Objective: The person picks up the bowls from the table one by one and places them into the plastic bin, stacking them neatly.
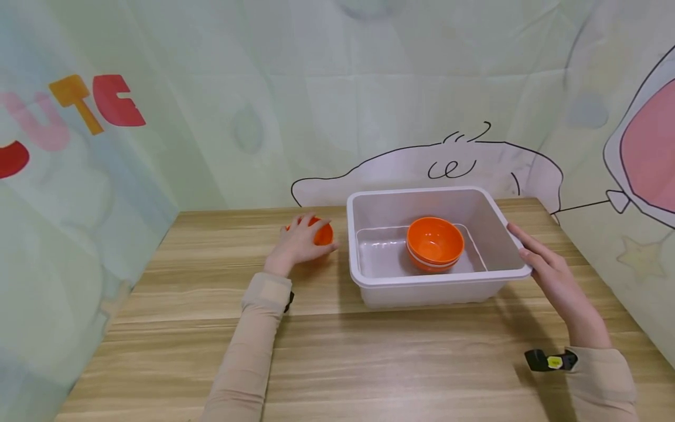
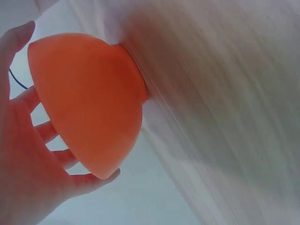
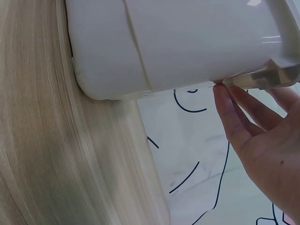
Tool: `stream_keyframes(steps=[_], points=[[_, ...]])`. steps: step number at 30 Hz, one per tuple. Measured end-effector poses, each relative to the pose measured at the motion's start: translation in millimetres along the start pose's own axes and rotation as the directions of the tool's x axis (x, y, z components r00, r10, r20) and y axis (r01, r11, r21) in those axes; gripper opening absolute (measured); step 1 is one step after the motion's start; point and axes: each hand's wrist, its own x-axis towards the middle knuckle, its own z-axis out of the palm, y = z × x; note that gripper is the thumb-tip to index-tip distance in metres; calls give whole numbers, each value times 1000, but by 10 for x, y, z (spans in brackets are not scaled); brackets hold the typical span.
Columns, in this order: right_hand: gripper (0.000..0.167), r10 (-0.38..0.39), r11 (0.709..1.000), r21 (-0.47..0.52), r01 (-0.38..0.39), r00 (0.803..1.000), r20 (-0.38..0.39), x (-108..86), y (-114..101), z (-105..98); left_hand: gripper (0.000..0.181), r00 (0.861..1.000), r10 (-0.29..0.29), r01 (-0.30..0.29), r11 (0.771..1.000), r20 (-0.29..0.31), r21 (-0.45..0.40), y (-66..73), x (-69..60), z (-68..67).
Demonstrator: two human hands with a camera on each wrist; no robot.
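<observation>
An orange bowl [image 1: 324,234] stands upright on the table, left of a pale grey plastic basin [image 1: 432,280]. My left hand [image 1: 299,241] is spread over this bowl. In the left wrist view the fingers reach past the rim of the bowl [image 2: 89,98], while the thumb stands a little off it. Inside the basin sits a stack of orange bowls [image 1: 435,240], right of its middle. My right hand [image 1: 554,275] is at the basin's right side. Its fairly straight fingers touch the outer wall under the rim in the right wrist view.
The wood-grain table [image 1: 211,328] extends in front of and left of the basin. Behind it hangs a printed cloth backdrop [image 1: 253,99], close to the table's back edge. Each wrist wears a dark strap device, such as the right wrist camera [image 1: 551,360].
</observation>
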Motion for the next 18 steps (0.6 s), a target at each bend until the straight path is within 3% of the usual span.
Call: stream_keyframes(steps=[18], points=[[49, -15, 1000, 18, 15, 1000, 3, -6, 3, 5, 72, 1000, -12, 12, 1000, -8, 4, -43, 52, 10]])
